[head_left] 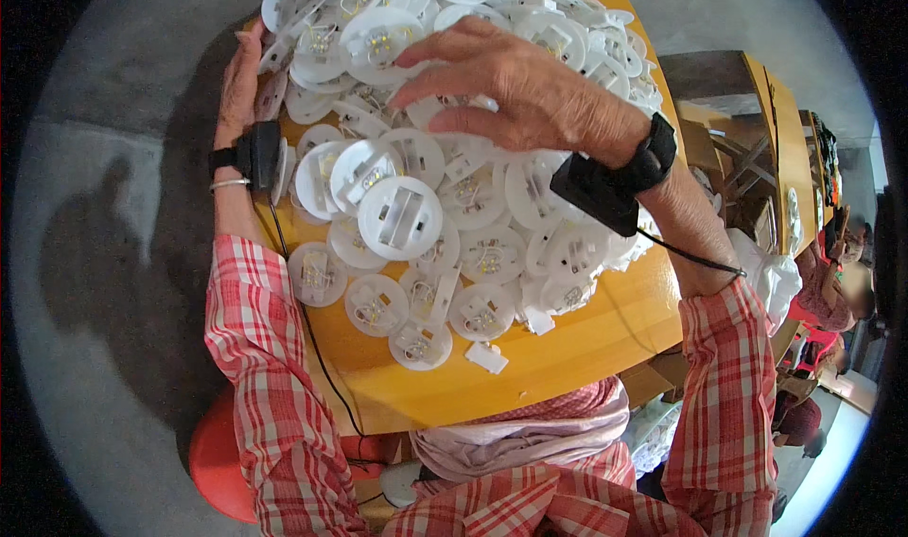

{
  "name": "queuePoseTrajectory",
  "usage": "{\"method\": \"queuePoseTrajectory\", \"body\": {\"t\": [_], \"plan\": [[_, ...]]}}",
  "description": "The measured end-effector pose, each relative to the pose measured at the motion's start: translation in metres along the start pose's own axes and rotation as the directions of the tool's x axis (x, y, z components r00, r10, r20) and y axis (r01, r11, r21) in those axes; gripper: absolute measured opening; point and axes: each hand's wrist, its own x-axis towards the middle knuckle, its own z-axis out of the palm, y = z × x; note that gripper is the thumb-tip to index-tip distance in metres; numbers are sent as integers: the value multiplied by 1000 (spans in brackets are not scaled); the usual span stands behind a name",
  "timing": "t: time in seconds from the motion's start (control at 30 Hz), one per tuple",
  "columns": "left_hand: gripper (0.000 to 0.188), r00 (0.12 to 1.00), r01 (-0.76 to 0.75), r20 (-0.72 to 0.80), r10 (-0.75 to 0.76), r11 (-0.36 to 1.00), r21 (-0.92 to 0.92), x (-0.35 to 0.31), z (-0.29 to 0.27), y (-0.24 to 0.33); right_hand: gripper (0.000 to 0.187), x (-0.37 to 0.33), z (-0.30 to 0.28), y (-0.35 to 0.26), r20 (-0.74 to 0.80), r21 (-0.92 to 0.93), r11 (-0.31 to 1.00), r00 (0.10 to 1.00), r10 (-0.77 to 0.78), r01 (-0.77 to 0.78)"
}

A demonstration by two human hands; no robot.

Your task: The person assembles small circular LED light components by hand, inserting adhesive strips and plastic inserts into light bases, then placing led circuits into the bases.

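A large heap of white round plastic light bases covers much of the table. Several carry thin wires and small yellowish parts, and some show a rectangular slot. Over the middle of the heap hovers my right hand, its fingers curved and spread with nothing seen in them. My left hand lies along the heap's left side at the table edge, its visible fingers stretched out against the outer pieces. Part of its palm side is hidden. Each wrist wears a strap with a black box on it.
The yellow wooden table has a loose white rectangular piece near its front edge. A red stool stands low at the left, by a grey wall. Black cables run from both wrists. Cardboard boxes and other people are at the right.
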Motion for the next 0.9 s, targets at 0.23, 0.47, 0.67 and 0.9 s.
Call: {"method": "queuePoseTrajectory", "body": {"t": [0.23, 0.47, 0.67, 0.9], "plan": [[64, 989, 146, 9, -147, 974, -175, 2, -10, -18, 19, -18, -58, -22, -144, 78, 997, 990, 4, 8], [55, 970, 240, 50, -236, 927, -288, -4, 6, -3, 14, -116, -71, -56, -57, -82, 932, 936, 348, -352], [41, 960, 196, -161, -227, 962, -189, 22, -32, -25, 14, -160, -65, -102, -93, -64, 870, 871, 483, -489], [45, 914, 128, -261, -309, 833, -539, -2, -30, -12, 13, -204, -57, -124, -114, 49, 771, 763, 636, -635]]}}
